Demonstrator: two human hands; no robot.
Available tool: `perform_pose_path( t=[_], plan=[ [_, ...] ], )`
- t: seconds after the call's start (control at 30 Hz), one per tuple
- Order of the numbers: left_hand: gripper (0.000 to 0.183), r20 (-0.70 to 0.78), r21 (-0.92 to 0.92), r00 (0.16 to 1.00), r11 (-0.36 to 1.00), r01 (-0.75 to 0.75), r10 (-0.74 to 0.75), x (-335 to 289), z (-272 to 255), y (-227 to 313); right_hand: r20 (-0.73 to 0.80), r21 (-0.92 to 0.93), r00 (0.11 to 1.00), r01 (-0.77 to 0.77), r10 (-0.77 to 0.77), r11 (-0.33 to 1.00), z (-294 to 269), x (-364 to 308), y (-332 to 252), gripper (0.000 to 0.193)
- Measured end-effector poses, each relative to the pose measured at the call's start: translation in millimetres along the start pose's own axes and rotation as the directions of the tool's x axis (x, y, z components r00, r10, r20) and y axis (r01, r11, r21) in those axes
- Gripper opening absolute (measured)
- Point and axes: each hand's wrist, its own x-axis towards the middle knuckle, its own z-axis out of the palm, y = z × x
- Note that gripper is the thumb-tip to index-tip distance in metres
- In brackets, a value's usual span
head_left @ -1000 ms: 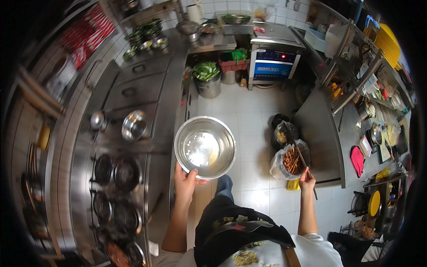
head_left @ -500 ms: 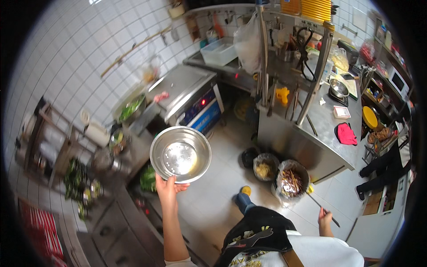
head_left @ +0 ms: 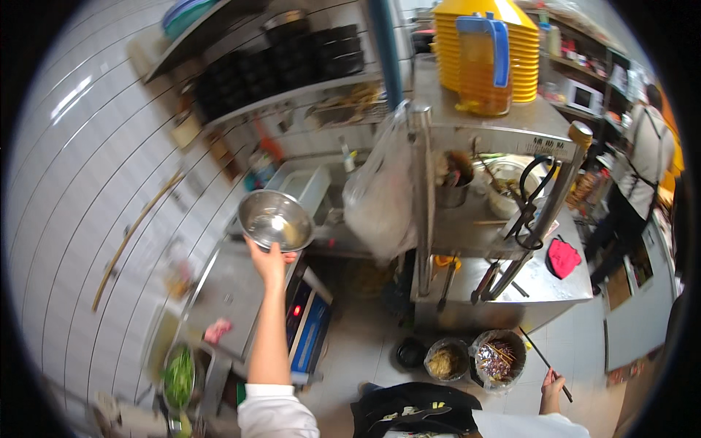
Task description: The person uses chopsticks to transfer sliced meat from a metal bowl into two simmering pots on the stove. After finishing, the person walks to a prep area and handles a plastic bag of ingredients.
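Observation:
My left hand (head_left: 270, 257) grips the rim of a round stainless steel bowl (head_left: 261, 213), thumb over the edge. A little pale liquid seems to lie in its bottom. The bowl is held out far ahead, over the steel-topped unit and before a translucent plastic tub (head_left: 301, 180). Low on the right, my right hand (head_left: 553, 382) is closed round a long, thin, dark utensil (head_left: 538, 353), whose working end I cannot make out. Its upper tip is beside a lined bin (head_left: 482, 379) of thin sticks and scraps.
A steel-topped unit (head_left: 219, 292) with a lump of raw meat (head_left: 217, 330) stands left. A hanging plastic bag (head_left: 381, 193) and a steel shelf counter (head_left: 555, 255) rise ahead. Two smaller bins (head_left: 447, 359) sit on the floor. A co-worker (head_left: 635, 168) stands at far right.
My view has tilted up and I have moved forward. The bowl has gone from above the floor to above the steel-topped unit. Both hands keep their holds.

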Motion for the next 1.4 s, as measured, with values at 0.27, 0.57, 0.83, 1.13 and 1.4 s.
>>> perform_pose_path(
  t=[0.27,0.57,0.83,1.13,1.4],
  plan=[
    [0.084,0.435,0.562,0.807,0.579,-0.59,0.4,220.7,96.0,-74.1,-0.101,0.317,0.95,0.312,-0.295,0.896,-75.4,-199.3,29.5,0.023],
    [0.054,0.736,0.377,0.579,0.498,-0.781,0.35,269.6,131.7,-133.6,-0.241,0.454,0.883,0.47,-0.404,0.757,-171.6,-429.0,96.8,0.013],
    [0.054,0.767,-0.389,0.155,0.643,-0.66,0.623,5.6,140.4,-111.9,-0.488,0.503,0.811,0.563,-0.322,0.656,-164.1,-505.2,126.4,0.02],
    [0.054,0.932,-0.361,-0.173,0.864,-0.35,0.319,-231.9,64.6,-154.1,-0.57,0.648,0.802,0.574,-0.181,0.501,-274.2,-566.8,119.8,0.035],
    [0.055,0.966,0.05,-0.241,0.985,-0.162,-0.089,-406.6,-1.2,-161.8,-0.641,0.657,0.71,0.704,-0.294,0.269,-458.8,-675.0,82.2,0.035]
  ],
)
